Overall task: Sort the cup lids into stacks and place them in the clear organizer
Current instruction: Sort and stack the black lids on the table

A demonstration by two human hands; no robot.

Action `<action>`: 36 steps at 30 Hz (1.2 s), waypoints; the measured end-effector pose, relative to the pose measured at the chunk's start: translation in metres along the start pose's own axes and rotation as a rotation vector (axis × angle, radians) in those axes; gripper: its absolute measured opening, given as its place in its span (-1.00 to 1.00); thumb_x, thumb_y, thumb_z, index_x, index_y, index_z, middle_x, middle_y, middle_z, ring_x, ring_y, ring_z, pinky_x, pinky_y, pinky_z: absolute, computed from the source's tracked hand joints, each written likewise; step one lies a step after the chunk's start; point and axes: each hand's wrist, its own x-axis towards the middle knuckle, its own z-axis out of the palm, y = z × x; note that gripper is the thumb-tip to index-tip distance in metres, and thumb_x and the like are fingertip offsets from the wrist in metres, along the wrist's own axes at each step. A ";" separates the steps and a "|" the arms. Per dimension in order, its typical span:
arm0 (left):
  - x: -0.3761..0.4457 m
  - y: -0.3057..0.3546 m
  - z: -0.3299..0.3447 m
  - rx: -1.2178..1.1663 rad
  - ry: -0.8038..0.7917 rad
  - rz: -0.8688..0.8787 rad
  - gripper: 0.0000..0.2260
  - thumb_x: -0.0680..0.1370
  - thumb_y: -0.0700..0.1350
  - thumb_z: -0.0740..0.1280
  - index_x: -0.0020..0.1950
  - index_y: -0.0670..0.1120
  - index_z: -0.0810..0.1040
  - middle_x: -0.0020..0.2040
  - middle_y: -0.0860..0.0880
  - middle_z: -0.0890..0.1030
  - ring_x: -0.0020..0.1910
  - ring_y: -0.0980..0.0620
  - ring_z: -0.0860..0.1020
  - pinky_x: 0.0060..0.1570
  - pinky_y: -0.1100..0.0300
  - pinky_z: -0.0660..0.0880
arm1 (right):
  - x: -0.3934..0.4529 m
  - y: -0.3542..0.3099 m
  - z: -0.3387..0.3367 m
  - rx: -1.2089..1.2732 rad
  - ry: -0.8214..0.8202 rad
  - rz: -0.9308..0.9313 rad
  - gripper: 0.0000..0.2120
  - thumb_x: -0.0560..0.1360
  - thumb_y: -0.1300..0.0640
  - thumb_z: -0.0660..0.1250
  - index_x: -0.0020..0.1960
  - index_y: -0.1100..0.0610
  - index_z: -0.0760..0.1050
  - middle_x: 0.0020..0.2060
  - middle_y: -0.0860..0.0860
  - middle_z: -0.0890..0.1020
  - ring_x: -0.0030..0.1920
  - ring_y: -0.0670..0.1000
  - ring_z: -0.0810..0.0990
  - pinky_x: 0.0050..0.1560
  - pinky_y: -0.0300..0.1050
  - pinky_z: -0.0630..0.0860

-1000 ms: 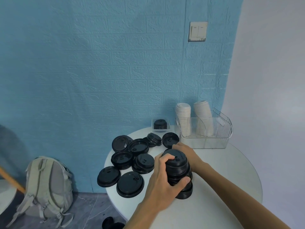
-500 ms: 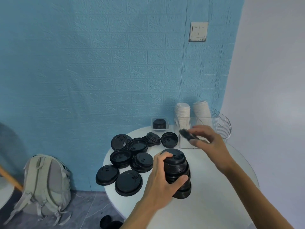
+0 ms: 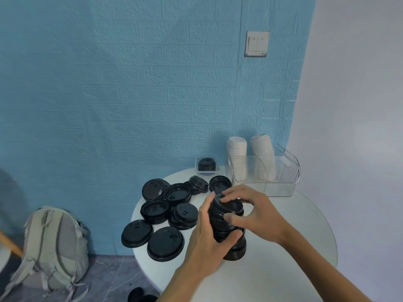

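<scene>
Lids on the counter (image 3: 305, 214), half stacked

Loose black lids (image 3: 165, 243) lay left; our left hand (image 3: 207, 240) wrapped the tall stack (image 3: 226, 227) mid-counter while right hand (image 3: 257, 214) fingers (image 3: 231, 198) pressed its top lid. Seating it squarely seemed wise, organizer (image 3: 283, 177) beyond.

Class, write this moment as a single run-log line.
left hand: grips black lid stack on table | right hand: on stack top | clear organizer: white lids only

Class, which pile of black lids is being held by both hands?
The tall stack of black lids, gripped by the left hand and right hand; others lie low, untouched.
</scene>
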 end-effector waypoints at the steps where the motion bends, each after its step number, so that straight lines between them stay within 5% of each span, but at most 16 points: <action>1: 0.000 0.000 0.000 0.017 -0.007 0.013 -0.18 0.44 0.23 0.49 0.49 0.48 -0.01 0.45 0.36 0.32 0.39 0.37 0.38 0.23 0.48 0.35 | 0.000 0.000 0.001 -0.012 -0.012 -0.007 -0.70 0.39 0.19 0.57 0.06 -0.07 0.69 0.11 -0.33 0.60 0.21 -0.22 0.56 0.20 -0.41 0.44; 9: 0.002 -0.006 0.001 -0.020 -0.030 0.000 -0.29 0.47 0.19 0.52 0.43 0.35 0.12 0.37 0.18 0.47 0.29 0.20 0.54 0.27 0.06 0.53 | 0.001 0.002 0.007 0.022 -0.074 0.033 -0.66 0.43 0.12 0.55 0.14 -0.08 0.55 0.16 -0.18 0.60 0.24 -0.16 0.58 0.26 -0.36 0.45; 13: 0.002 -0.005 0.001 0.007 -0.023 -0.011 -0.35 0.43 0.31 0.47 0.37 0.40 0.14 0.35 0.23 0.43 0.27 0.26 0.50 0.27 0.09 0.49 | 0.028 0.007 -0.008 0.263 -0.104 0.205 -0.64 0.46 -0.02 0.50 0.21 0.00 0.52 0.17 -0.07 0.62 0.14 -0.08 0.67 0.22 -0.18 0.53; 16: 0.002 -0.005 0.002 0.023 -0.018 -0.008 -0.36 0.43 0.32 0.46 0.36 0.41 0.14 0.33 0.27 0.42 0.27 0.28 0.49 0.23 0.21 0.45 | 0.065 0.023 -0.004 0.068 -0.016 0.243 -0.70 0.56 -0.04 0.43 0.26 -0.02 0.54 0.24 -0.11 0.58 0.16 -0.11 0.63 0.18 -0.14 0.47; 21: 0.001 -0.006 0.001 0.035 -0.022 -0.009 -0.33 0.43 0.30 0.47 0.39 0.40 0.12 0.32 0.38 0.36 0.29 0.31 0.46 0.23 0.27 0.43 | 0.118 0.055 0.028 -0.384 -0.163 0.129 -0.49 0.55 -0.11 0.39 0.44 0.03 0.44 0.43 0.03 0.41 0.40 0.05 0.44 0.39 -0.04 0.37; 29: 0.002 -0.005 -0.002 0.065 -0.002 -0.004 -0.33 0.41 0.36 0.41 0.36 0.48 0.06 0.38 0.34 0.30 0.30 0.40 0.40 0.18 0.45 0.35 | 0.158 0.103 0.059 -0.905 -0.377 0.237 -0.19 0.56 -0.30 0.25 0.62 0.12 0.10 0.62 0.22 0.07 0.59 0.25 0.08 0.58 0.17 0.05; 36: 0.003 -0.005 -0.003 0.064 0.007 -0.001 -0.34 0.41 0.35 0.42 0.33 0.52 0.06 0.39 0.31 0.30 0.30 0.40 0.40 0.15 0.53 0.33 | 0.161 0.115 0.070 -1.011 -0.452 0.352 -0.09 0.58 -0.36 0.16 0.65 0.17 -0.12 0.61 0.28 -0.18 0.62 0.31 -0.17 0.60 0.18 -0.20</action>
